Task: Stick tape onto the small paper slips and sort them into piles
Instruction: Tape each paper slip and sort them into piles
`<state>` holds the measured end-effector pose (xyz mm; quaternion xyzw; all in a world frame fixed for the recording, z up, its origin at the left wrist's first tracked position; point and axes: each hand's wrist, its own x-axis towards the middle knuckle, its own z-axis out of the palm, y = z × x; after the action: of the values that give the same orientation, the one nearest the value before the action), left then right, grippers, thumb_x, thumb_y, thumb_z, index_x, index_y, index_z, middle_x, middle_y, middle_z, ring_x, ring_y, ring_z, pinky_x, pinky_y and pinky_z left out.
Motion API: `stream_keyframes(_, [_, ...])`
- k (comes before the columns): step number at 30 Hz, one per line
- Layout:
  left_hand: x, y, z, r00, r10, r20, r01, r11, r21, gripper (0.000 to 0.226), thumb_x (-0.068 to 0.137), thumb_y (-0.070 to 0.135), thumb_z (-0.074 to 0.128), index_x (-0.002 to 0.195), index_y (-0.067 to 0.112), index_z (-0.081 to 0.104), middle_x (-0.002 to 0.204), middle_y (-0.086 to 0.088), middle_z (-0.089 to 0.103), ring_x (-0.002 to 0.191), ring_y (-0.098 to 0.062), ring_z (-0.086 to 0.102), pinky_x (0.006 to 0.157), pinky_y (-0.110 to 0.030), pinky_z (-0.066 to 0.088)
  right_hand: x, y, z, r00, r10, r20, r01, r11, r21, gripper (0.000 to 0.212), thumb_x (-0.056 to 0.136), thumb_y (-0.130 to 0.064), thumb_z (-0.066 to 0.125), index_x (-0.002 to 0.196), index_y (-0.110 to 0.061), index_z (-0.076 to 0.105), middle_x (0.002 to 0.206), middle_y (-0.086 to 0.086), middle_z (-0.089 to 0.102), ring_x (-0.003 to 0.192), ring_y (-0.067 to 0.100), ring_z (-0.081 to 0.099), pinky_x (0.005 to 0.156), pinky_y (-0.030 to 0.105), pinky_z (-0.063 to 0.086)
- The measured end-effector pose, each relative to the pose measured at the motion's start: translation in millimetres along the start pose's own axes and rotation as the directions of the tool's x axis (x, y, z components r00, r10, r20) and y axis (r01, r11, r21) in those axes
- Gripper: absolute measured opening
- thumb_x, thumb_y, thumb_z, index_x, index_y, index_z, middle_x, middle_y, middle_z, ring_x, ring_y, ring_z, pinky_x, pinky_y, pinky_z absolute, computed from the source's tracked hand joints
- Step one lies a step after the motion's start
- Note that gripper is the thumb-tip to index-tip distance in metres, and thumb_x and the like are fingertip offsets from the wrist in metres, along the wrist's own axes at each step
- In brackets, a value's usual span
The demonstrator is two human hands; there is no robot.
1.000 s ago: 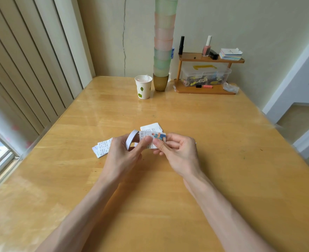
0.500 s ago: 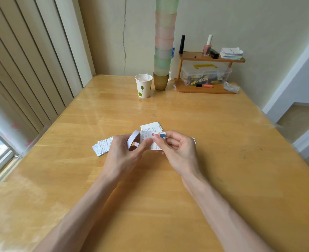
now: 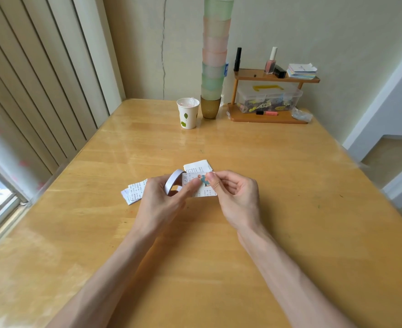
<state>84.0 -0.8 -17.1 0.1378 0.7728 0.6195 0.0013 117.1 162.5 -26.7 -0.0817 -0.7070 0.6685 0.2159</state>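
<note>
Right hand (image 3: 239, 197) slid rightward along slip (image 3: 203, 191), left hand (image 3: 162, 202) pinching it

Your left hand (image 3: 162, 200) curls around a white tape roll (image 3: 172, 183) with its thumb lying on a printed slip (image 3: 201, 189), while your right hand (image 3: 237, 197) pinches that slip at its upper right edge, both raised over the middle of the wooden table (image 3: 289, 209). A small pile of slips (image 3: 134, 191) lies on the table just left of your left hand, and another slip (image 3: 197, 166) lies just beyond the held one. At the far edge stand a paper cup (image 3: 187, 113), a tall stack of cups (image 3: 215, 55) and, to the right, a small wooden shelf (image 3: 266, 118).
</note>
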Motion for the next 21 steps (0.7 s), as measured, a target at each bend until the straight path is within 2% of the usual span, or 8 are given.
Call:
stream_keyframes(4, [2.1,-1.2,-2.0,1.000,-0.016,-0.022,0.015,1.000,-0.022,0.038,0.095,0.036,0.075,0.083,0.000,0.070,0.055,0.001,0.047,0.051,-0.016,0.036,0.048,-0.026,0.030,-2.5,-3.9,0.2,0.997,0.058,0.049,-0.061,0.996,0.062,0.009,0.093,-0.020,0.078,0.098,-0.014,0.081,0.092,-0.005,0.081,0.091,0.007,0.076,0.083,0.018,0.056])
stream_keyframes(6, [3.7,-2.6,-3.1,0.999,-0.014,-0.045,0.013,1.000,-0.024,0.040,0.095,0.036,0.074,0.082,-0.001,0.069,0.057,-0.001,0.046,0.051,-0.017,0.034,0.049,-0.028,0.030,-1.9,-4.6,0.2,0.991,0.112,0.070,-0.115,0.992,0.050,0.009,0.089,-0.021,0.083,0.094,-0.015,0.080,0.086,-0.004,0.080,0.083,0.008,0.075,0.079,0.019,0.057])
stream_keyframes(9, [3.8,-3.1,-2.3,0.999,0.005,-0.039,-0.006,1.000,-0.026,0.040,0.095,0.038,0.074,0.083,0.001,0.071,0.059,-0.004,0.048,0.053,-0.019,0.034,0.052,-0.032,0.030,-0.9,-5.6,0.4,0.993,0.110,0.036,-0.111,0.994,0.021,0.008,0.086,-0.017,0.085,0.086,-0.013,0.078,0.076,-0.002,0.077,0.067,0.009,0.071,0.069,0.020,0.056])
stream_keyframes(12, [4.1,-3.0,-1.4,0.998,0.009,-0.066,-0.011,1.000,-0.028,0.041,0.095,0.038,0.074,0.086,-0.002,0.072,0.056,-0.001,0.044,0.053,-0.017,0.032,0.048,-0.027,0.028,-1.5,-7.6,-2.2,0.991,0.130,0.044,-0.133,0.989,0.072,0.011,0.086,-0.018,0.085,0.090,-0.011,0.078,0.075,-0.001,0.077,0.065,0.008,0.069,0.068,0.018,0.055])
stream_keyframes(15, [4.9,-5.3,-4.4,0.996,0.021,-0.086,-0.021,1.000,0.002,0.041,0.094,0.038,0.074,0.086,-0.002,0.071,0.055,-0.001,0.042,0.053,-0.017,0.032,0.049,-0.028,0.026,-2.3,-7.8,-3.3,0.985,0.155,0.079,-0.162,0.983,0.088,0.013,0.089,-0.017,0.082,0.094,-0.008,0.076,0.075,0.002,0.077,0.066,0.009,0.068,0.067,0.018,0.053])
stream_keyframes(19, [8.4,-5.2,-12.1,0.992,0.054,-0.110,-0.054,0.999,0.004,0.032,0.089,0.043,0.079,0.089,0.011,0.077,0.056,-0.004,0.044,0.056,-0.019,0.032,0.053,-0.031,0.028,0.4,-4.4,5.2,0.984,0.176,0.026,-0.177,0.980,0.087,0.012,0.089,-0.017,0.082,0.096,-0.007,0.077,0.076,0.002,0.076,0.066,0.008,0.067,0.064,0.015,0.050])
stream_keyframes(21, [12.2,-1.7,-22.8,0.979,0.087,-0.185,-0.088,0.996,0.002,0.022,0.086,0.043,0.081,0.099,0.025,0.080,0.063,0.001,0.061,0.055,-0.019,0.037,0.054,-0.029,0.036,3.9,-3.0,11.0,0.984,0.176,0.011,-0.176,0.981,0.075,0.012,0.091,-0.016,0.080,0.099,-0.008,0.078,0.081,0.002,0.078,0.066,0.006,0.067,0.064,0.013,0.049])
